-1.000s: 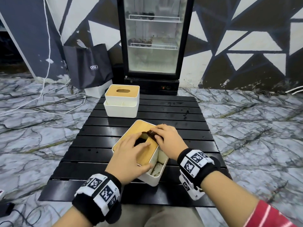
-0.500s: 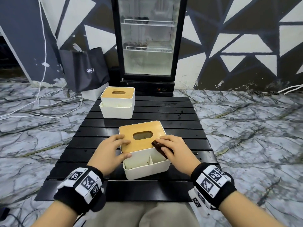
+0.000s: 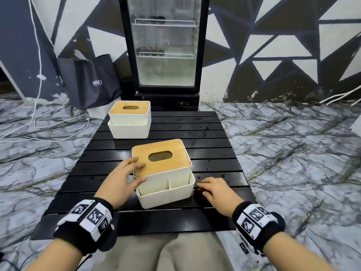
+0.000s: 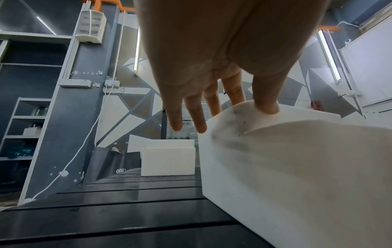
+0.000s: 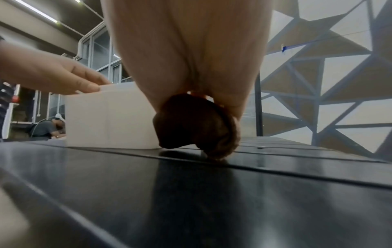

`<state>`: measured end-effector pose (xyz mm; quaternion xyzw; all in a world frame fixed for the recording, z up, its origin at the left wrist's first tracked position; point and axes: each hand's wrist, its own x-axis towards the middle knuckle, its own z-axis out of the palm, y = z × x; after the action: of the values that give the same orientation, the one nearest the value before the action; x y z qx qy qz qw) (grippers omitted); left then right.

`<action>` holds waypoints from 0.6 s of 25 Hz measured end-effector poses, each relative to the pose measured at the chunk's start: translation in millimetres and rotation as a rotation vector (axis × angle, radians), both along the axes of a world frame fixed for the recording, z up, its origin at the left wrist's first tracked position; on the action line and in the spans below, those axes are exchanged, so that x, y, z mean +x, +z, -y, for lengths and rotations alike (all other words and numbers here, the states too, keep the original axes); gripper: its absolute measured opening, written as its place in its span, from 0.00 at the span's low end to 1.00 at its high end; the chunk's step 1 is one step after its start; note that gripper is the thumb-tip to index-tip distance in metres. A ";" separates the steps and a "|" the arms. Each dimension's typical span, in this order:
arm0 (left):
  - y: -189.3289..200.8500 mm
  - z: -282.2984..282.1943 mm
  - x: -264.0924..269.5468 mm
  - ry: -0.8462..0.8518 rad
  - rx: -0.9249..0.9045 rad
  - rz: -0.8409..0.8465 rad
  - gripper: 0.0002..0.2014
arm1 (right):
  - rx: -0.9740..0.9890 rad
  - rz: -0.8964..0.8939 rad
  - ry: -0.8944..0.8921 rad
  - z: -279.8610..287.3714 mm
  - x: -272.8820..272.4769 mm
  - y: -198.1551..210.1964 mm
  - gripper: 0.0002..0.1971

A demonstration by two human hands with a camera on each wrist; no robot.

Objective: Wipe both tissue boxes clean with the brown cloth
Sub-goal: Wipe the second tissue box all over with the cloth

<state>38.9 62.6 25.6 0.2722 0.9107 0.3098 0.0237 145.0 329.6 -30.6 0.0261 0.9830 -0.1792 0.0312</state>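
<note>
A person's left hand (image 3: 119,180) steadies the near tissue box (image 3: 163,173) at its left side on a black slatted table (image 3: 214,133), fingers (image 3: 136,163) lying fairly straight over the edge of the wooden lid (image 3: 156,165) and thumb pressed to the white wall below. The left wrist view confirms it: thumb tip on the box's upper rim, other fingers extended, nothing curled round the box. The right hand (image 3: 214,190) sits low on the table just right of the box's front tray, fingers bent over the brown cloth (image 5: 197,125), which shows in the right wrist view as a dark bunched wad under the fingers, its lower edge touching the tabletop & right beside the box's lower right corner. From the head view only a sliver of cloth shows under the fingertips. Whether the cloth touches the box wall can't be told. The near box stands upright, lid on w/ oval slot (image 3: 160,156), divided tray facing the person, some dark specks inside. A second tissue box (image 3: 130,120) of the same make stands at the far left of the table, well apart. Beyond: a glass-door fridge (image 3: 165,51), a black bag (image 3: 91,81) on the marble-pattern floor, white cables at left.
</note>
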 end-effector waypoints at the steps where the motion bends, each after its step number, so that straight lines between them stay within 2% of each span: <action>1: -0.3 -0.1 0.5 0.002 -0.002 -0.002 0.21 | 0.011 0.007 0.006 1.7 -0.8 -1.0 0.19; 7: -6.3 0.8 3.4 0.003 -0.018 -0.003 0.24 | 0.127 0.109 -0.021 8.4 0.9 2.6 0.22; 9: -7.2 2.1 5.8 -0.012 -0.056 -0.002 0.27 | 0.109 0.129 -0.065 8.0 1.7 14.0 0.28; 12: -3.7 7.8 10.7 -0.039 -0.105 -0.039 0.35 | -0.093 -0.118 -0.096 9.2 -1.0 41.2 0.37; 13: -2.1 10.9 13.1 -0.043 -0.109 -0.062 0.37 | -0.132 -0.195 -0.041 12.9 -2.1 48.6 0.36; 15: -1.2 17.0 17.2 -0.063 -0.122 -0.108 0.37 | -0.116 -0.229 0.084 24.0 -4.4 56.6 0.34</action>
<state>56.1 45.6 24.4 0.3151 0.9188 0.2377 0.0010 140.6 305.7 26.0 -0.0375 0.9683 -0.2362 -0.0723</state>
